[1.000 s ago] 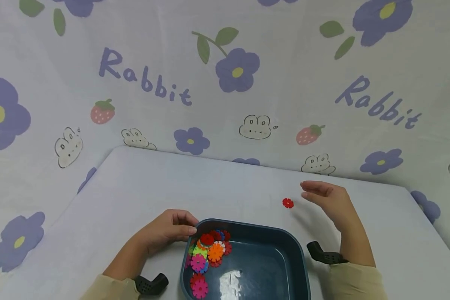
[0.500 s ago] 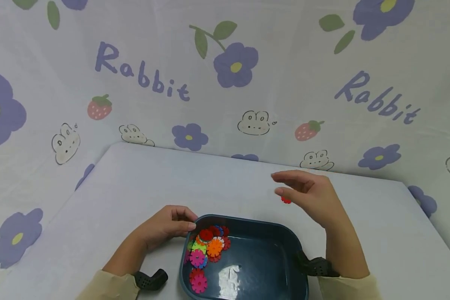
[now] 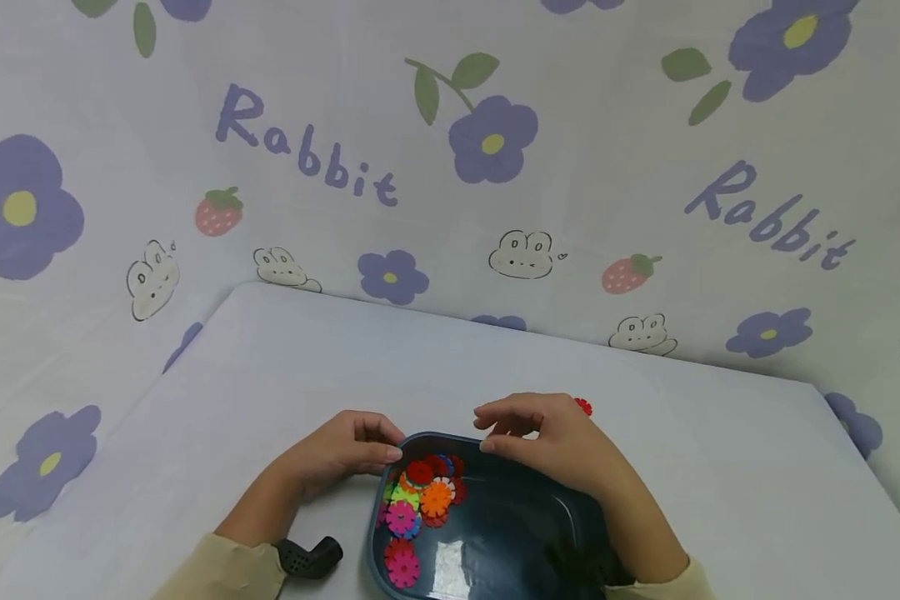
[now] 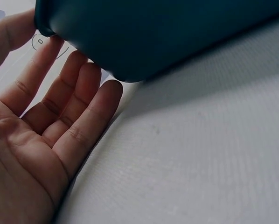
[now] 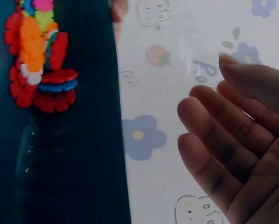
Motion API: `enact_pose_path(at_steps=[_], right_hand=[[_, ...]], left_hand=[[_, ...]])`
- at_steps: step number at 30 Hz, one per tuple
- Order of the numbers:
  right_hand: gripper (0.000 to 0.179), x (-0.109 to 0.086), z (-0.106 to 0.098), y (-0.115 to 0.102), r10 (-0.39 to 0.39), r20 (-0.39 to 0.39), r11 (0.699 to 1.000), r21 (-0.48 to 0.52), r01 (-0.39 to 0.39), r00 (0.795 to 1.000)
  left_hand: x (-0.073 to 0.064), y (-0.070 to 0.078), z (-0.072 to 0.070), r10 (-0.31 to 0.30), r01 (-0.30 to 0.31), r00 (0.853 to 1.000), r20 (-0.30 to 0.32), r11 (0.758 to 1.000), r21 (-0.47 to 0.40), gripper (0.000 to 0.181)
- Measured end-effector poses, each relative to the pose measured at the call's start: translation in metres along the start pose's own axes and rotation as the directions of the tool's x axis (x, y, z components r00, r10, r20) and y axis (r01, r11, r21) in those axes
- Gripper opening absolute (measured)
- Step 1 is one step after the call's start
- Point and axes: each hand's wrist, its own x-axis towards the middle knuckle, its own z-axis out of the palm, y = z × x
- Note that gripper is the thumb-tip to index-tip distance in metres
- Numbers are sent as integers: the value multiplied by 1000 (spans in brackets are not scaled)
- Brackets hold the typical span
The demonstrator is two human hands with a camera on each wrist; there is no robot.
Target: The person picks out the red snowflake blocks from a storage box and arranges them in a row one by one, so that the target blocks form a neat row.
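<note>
A dark blue-green plastic tray (image 3: 502, 533) stands at the front of the table. My left hand (image 3: 337, 454) pinches its far left corner, thumb on the rim and fingers outside; the left wrist view shows the fingertips against the tray wall (image 4: 144, 42). Over the far rim, my right hand (image 3: 555, 442) hangs with fingers loosely bent and nothing between them. Colourful flower-shaped plastic discs (image 3: 435, 498) lie heaped along the tray's left side, red, orange, pink, green and blue. One red flower disc (image 3: 583, 407) lies on the table behind the right hand, partly hidden by it.
The table (image 3: 360, 358) has a white cover. Behind it hangs a cloth (image 3: 435, 225) printed with flowers, rabbits and strawberries. A black wrist camera (image 3: 311, 557) sits at the left sleeve, close to the tray's left wall.
My right hand has moved left and toward me, from beside the lone red disc to over the tray's far rim. The left hand has kept its hold on the tray corner.
</note>
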Motion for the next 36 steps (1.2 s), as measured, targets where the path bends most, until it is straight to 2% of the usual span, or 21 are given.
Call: enact_pose_path(at_steps=[4,8,11,15,21,24,27,36], right_hand=[[32,-1,9,5,16,76,1000,-2,-16,997],[31,3,21,8,11,182,1000,-10,-10,983],[31,9,31,8,10,281,1000,0,-10,960],[32,16,42,10,46,380,999,-19,-42,924],[39,25,60,17,105,429,994,-59,-88,897],[41,28,68,18,126,423,992,-80,-101,897],[39,31,75,18,142,398,988,-113,-105,906],[19,35,83,18,127,321,987,-139,-86,938]], left_hand=[[1,2,1,-11,11,1000,10,1000,-3,24],[2,4,2,-15,15,1000,13,1000,2,24],[2,5,2,-18,18,1000,13,1000,1,25],[2,6,2,-28,28,999,17,1000,2,27],[2,3,3,-37,37,999,2,999,-2,26],[1,2,3,-36,36,999,-2,999,-17,26],[1,1,3,-32,32,999,-5,999,-27,26],[1,3,3,-23,23,1000,-6,1000,-15,26]])
